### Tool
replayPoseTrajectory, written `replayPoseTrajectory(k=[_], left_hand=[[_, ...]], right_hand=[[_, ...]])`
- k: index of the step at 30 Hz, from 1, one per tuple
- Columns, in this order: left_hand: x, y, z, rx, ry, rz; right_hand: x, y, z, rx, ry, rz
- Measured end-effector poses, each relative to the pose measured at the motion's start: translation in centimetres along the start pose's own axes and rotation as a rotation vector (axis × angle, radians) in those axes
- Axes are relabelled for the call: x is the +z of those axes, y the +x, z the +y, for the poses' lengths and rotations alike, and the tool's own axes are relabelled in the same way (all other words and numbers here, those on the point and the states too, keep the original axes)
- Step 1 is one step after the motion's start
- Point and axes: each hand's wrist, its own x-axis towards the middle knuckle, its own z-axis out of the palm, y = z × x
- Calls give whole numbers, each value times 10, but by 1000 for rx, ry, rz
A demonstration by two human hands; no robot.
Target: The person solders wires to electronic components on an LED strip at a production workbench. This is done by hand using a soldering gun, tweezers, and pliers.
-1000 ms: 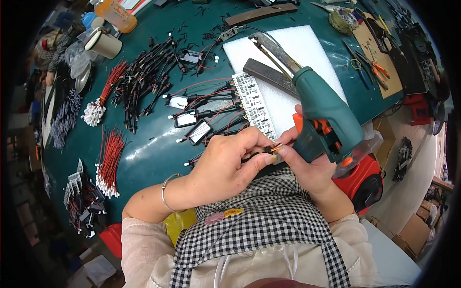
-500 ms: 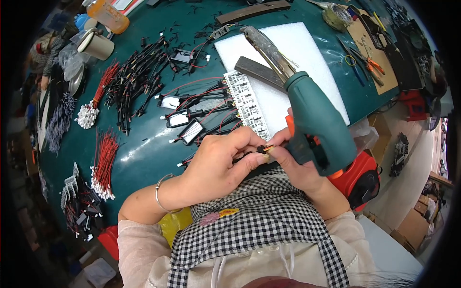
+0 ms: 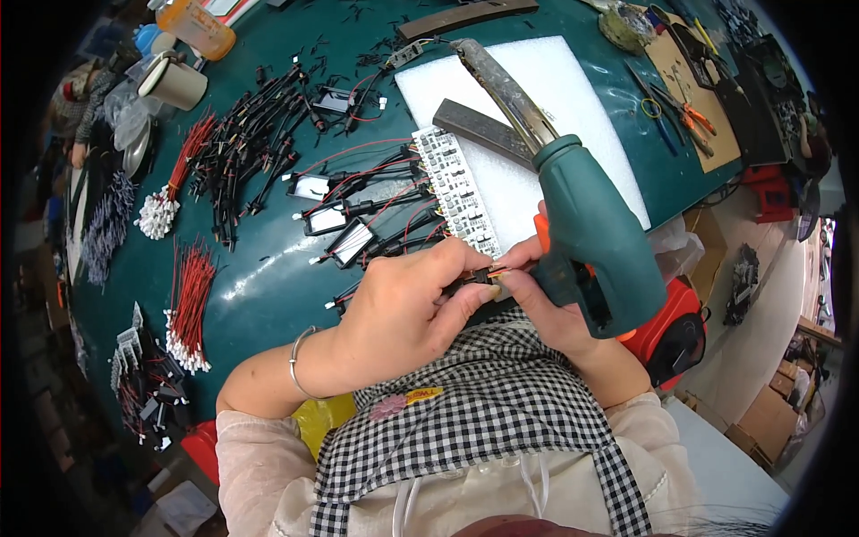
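Observation:
My left hand [image 3: 412,295] is closed, thumb and index finger pinching a small black cable end [image 3: 484,276]. Thin coloured wires stick out of that end toward my right hand [image 3: 550,309], whose thumb and forefinger pinch at them. The same right hand also carries a green soldering gun [image 3: 595,228] with an orange trigger, its metal tip pointing away over the table; the grip is partly hidden. Just beyond my fingers lies a strip of white circuit boards [image 3: 452,192], with black cables and small framed modules [image 3: 351,242] wired along its left side.
A white foam sheet [image 3: 582,116] lies under the boards, with a dark bar [image 3: 483,131] on it. Bundles of red wires [image 3: 191,309] and a pile of black cables [image 3: 255,148] cover the left. Pliers [image 3: 693,116] lie at right. A red case [image 3: 667,336] stands beside me.
Both hands stay at nearly the same spot, still pinching the cable end and wires. The scene shifts slightly left in view, and the soldering gun tilts a little.

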Motion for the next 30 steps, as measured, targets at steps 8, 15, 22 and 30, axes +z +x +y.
replayPoseTrajectory(k=[8, 15, 22, 30], left_hand=[[4, -1, -2, 212, 122, 115], [7, 0, -7, 165, 146, 124], [0, 0, -2, 99, 149, 141], [2, -1, -2, 237, 187, 115]], right_hand=[[3, -10, -1, 199, 80, 53], [15, -15, -1, 156, 90, 138], [6, -6, -5, 247, 194, 261], [4, -7, -4, 290, 299, 240]])
